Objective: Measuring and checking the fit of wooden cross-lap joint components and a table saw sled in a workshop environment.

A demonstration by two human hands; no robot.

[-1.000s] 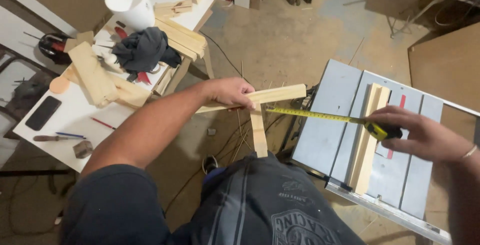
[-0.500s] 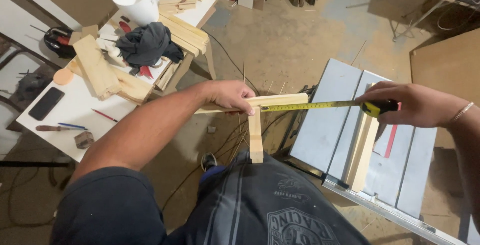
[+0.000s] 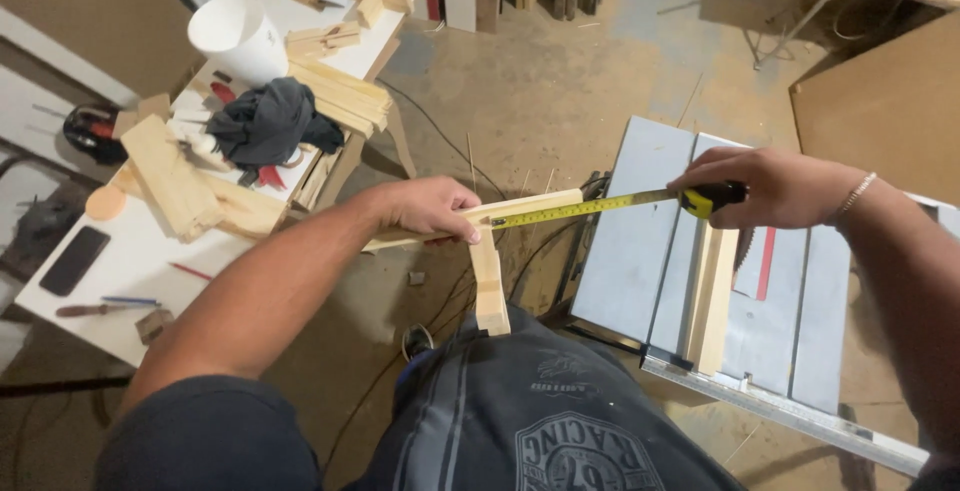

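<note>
Your left hand (image 3: 432, 209) is closed around a T-shaped wooden piece (image 3: 487, 251), gripping it where the long strip meets the short crosspiece that hangs down toward your lap. The strip runs from lower left to upper right, held in the air above the floor, not resting on anything. Your right hand (image 3: 772, 188) is wrapped shut on a yellow-and-black tape measure (image 3: 712, 199), with its yellow blade (image 3: 585, 209) pulled out to the left along the top edge of the strip; the blade tip ends just beside your left thumb. The right hand hovers over the grey table saw (image 3: 640, 251), which has a pale wood plank (image 3: 715, 291) lying on its top next to a red insert (image 3: 765, 263). At left stands a white desk (image 3: 140, 261) carrying a white bucket (image 3: 238, 39), a dark rag (image 3: 268, 121), stacked wood offcuts (image 3: 175, 179), a black phone (image 3: 75, 260) and a red pencil (image 3: 190, 271). Dark cables (image 3: 440, 136) trail across the dusty floor between desk and saw.
</note>
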